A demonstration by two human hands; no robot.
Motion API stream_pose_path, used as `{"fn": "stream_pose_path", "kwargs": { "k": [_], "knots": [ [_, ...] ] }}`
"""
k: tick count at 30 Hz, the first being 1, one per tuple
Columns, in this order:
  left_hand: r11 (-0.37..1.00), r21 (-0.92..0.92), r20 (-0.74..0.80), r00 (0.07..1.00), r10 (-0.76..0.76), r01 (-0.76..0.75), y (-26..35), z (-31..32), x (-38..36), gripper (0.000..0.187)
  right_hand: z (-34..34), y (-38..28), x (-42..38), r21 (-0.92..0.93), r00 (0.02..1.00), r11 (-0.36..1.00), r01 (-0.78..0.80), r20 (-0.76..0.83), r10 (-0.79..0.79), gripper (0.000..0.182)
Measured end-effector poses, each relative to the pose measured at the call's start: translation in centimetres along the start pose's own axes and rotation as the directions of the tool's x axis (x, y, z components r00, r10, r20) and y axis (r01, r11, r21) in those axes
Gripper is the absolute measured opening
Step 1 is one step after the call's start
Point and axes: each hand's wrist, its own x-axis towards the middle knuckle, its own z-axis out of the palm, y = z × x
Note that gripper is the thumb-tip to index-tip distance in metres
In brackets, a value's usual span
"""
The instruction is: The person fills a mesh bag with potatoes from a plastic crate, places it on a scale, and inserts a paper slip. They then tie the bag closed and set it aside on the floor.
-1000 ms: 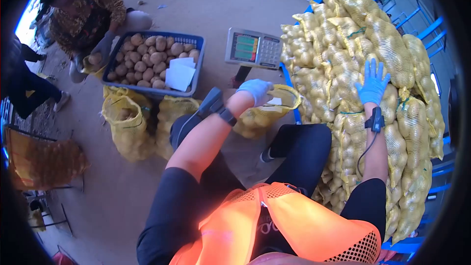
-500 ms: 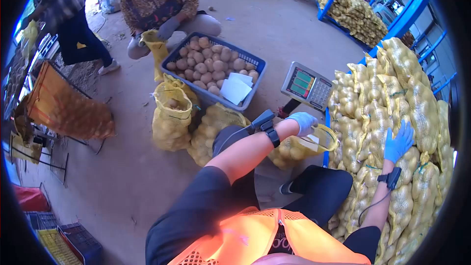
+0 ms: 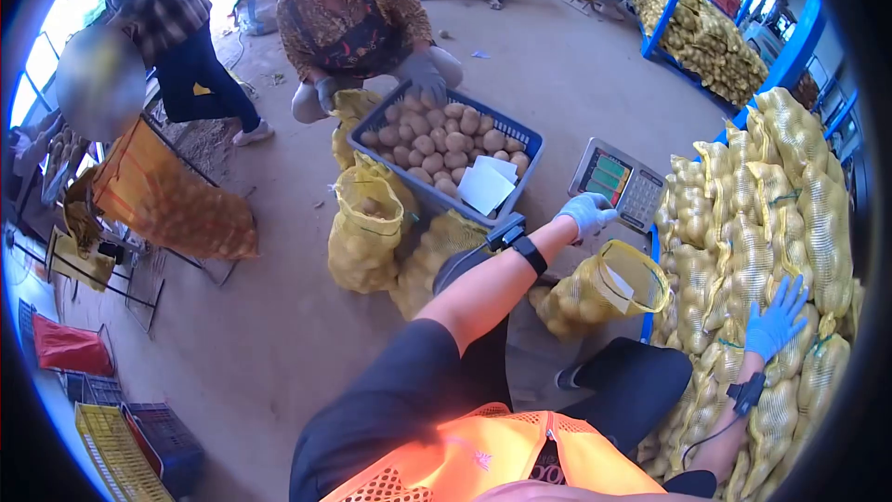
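Observation:
My left hand (image 3: 589, 214), in a light blue glove, is at the lower left corner of the grey scale display (image 3: 615, 184), its fingers bent toward the keypad; whether they touch it I cannot tell. Just below it, an open yellow mesh bag of potatoes (image 3: 581, 296) leans to the right with a white paper (image 3: 617, 286) inside its mouth. On the right, my right hand (image 3: 777, 320), in a blue glove, rests with spread fingers on the stacked full mesh bags (image 3: 734, 251). A blue crate (image 3: 379, 167) of potatoes with white papers (image 3: 487, 184) on top stands ahead.
Beyond the crate a person (image 3: 358, 23) in grey gloves squats, one hand on the potatoes. Another person (image 3: 177, 28) stands at the upper left near an orange mesh bag (image 3: 177, 200). Filled yellow bags (image 3: 365, 242) stand left of my knee. Blue rack posts (image 3: 671, 9) rise behind.
My left hand has moved from the open bag's rim up to the scale display. The squatting person's hand has reached into the crate. The whole view has shifted.

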Motion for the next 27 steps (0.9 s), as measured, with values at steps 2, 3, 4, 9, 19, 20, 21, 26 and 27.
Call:
{"fn": "stream_pose_path", "kwargs": {
  "k": [2,3,4,9,19,20,21,26,27],
  "knots": [
    [0.997,0.067,-0.038,0.998,0.052,-0.049,-0.4,0.2,0.2,0.035,-1.1,-0.3,0.2,0.156,0.969,0.988,0.016,-0.246,0.023,0.080],
    [0.986,0.140,-0.057,0.993,0.102,-0.093,-0.7,0.6,0.3,0.035,-6.5,-2.4,0.9,-0.010,0.998,1.000,0.008,0.058,-0.007,0.079],
    [0.991,0.101,0.004,0.997,0.082,-0.082,-1.2,0.9,0.5,0.034,-9.0,-1.9,-0.1,-0.215,0.916,0.974,0.064,0.401,0.028,0.078],
    [0.775,0.513,0.255,0.928,0.273,-0.369,-5.6,1.0,4.3,0.026,-5.2,-0.1,-0.8,-0.238,0.975,0.970,0.053,0.222,0.001,0.073],
    [0.984,0.171,0.058,0.997,0.044,-0.054,-6.8,1.6,4.7,0.030,-3.2,-5.1,-5.5,0.618,0.969,0.773,0.145,-0.245,0.014,0.067],
    [0.982,0.175,0.066,0.996,0.056,-0.067,-6.2,2.0,4.5,0.030,-2.5,-6.5,-6.6,0.726,0.987,0.678,0.116,-0.160,0.002,0.067],
    [0.982,0.168,0.055,0.994,-0.095,0.085,-5.5,2.3,3.8,0.041,-1.7,-7.8,-7.8,0.818,0.997,0.569,0.079,-0.079,-0.024,0.067],
    [0.876,0.223,0.127,0.878,-0.461,0.427,-4.8,3.5,3.0,0.069,-1.0,-14.1,-12.4,0.924,0.933,0.186,-0.335,0.353,-0.070,0.063],
    [0.867,0.235,0.141,0.867,-0.478,0.440,-5.4,3.9,3.2,0.076,-0.9,-14.9,-12.5,0.902,0.897,0.153,-0.403,0.423,-0.130,0.062]
  ]
}}
